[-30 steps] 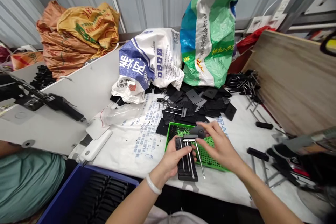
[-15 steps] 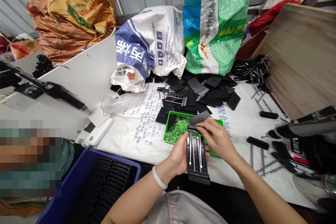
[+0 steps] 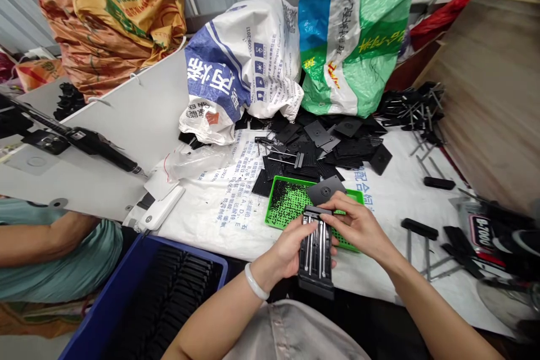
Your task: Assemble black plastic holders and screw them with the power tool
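Observation:
My left hand [image 3: 289,247] is wrapped around a long black plastic housing [image 3: 315,278], with its thumb pressed over the open face. Slim metal rods [image 3: 324,247] lie lengthwise inside. At the housing's far end, my right hand [image 3: 358,225] pinches the black end piece [image 3: 317,211] between thumb and fingers. Just beyond those fingertips is a square black plate [image 3: 326,189] with a ring mark; whether my right hand touches it cannot be made out. Beneath both hands sits a green tray [image 3: 291,214] holding small black screws [image 3: 282,194].
Loose black plates [image 3: 354,152] are heaped behind the tray. A blue bin [image 3: 223,270] of black parts stands at left, near a co-worker's arm [image 3: 50,236]. An electric screwdriver [image 3: 97,149] points in from the left. T-shaped rod pieces [image 3: 419,229] lie right.
My left thumb has moved up onto the rods. The right fingers have shifted slightly at the housing's far end. The whole view has turned a little.

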Tool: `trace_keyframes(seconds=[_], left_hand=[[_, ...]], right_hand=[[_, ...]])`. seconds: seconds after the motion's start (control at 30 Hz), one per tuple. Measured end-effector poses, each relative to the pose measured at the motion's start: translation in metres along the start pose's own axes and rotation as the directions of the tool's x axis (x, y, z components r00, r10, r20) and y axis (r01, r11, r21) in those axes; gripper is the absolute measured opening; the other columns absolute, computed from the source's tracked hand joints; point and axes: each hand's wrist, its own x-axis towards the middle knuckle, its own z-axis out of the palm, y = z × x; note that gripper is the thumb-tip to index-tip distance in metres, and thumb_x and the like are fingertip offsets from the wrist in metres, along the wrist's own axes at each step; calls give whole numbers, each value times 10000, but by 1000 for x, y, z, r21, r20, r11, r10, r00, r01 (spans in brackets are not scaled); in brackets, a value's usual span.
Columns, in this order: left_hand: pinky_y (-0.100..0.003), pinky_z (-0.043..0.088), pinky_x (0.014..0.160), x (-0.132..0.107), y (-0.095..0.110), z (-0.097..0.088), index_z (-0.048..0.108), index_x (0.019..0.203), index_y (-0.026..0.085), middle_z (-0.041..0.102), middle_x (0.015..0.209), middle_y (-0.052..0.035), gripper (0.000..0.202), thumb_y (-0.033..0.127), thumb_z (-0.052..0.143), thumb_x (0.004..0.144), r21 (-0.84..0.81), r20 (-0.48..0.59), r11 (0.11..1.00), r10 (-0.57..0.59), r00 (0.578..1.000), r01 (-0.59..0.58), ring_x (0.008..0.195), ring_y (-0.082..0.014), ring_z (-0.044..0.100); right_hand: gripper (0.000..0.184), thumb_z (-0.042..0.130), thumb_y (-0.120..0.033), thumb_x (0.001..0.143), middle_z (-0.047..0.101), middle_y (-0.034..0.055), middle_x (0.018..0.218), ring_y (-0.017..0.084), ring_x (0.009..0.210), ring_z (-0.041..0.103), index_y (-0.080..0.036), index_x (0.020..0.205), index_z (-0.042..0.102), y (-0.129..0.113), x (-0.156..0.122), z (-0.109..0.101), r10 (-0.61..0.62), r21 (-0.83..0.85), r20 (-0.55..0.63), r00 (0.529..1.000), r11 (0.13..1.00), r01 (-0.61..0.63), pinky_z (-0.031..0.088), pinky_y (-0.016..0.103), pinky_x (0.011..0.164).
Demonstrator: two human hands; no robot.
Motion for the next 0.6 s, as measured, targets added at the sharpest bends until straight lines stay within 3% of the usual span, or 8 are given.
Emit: trace_keyframes(seconds=[0.13,0.43,0.6], left_hand=[[-339,559,571,-1,-5,0,518,1086,169,689,791,-82,482,555,626,817,70,-3,996,56,998,-56,603,-183,660],[-340,564,615,-4,-5,3,472,1065,191,675,852,-78,430,463,681,806,104,120,993,39,992,-52,686,-181,664],[-313,548,595,1,-10,3,435,1075,213,662,816,-42,488,495,696,776,183,54,978,91,994,-100,656,-168,652]], right_hand=[[133,609,-300,903,507,47,862,172,807,554,-240,974,703,1,-5,2,-30,41,-37,999,999,32,552,272,649],[138,622,-231,896,552,47,865,180,817,556,-268,997,709,9,-18,4,-113,80,-139,984,989,125,511,283,651],[128,606,-299,907,512,50,859,184,799,556,-247,976,700,10,-19,7,-26,67,-139,990,997,35,533,289,623]])
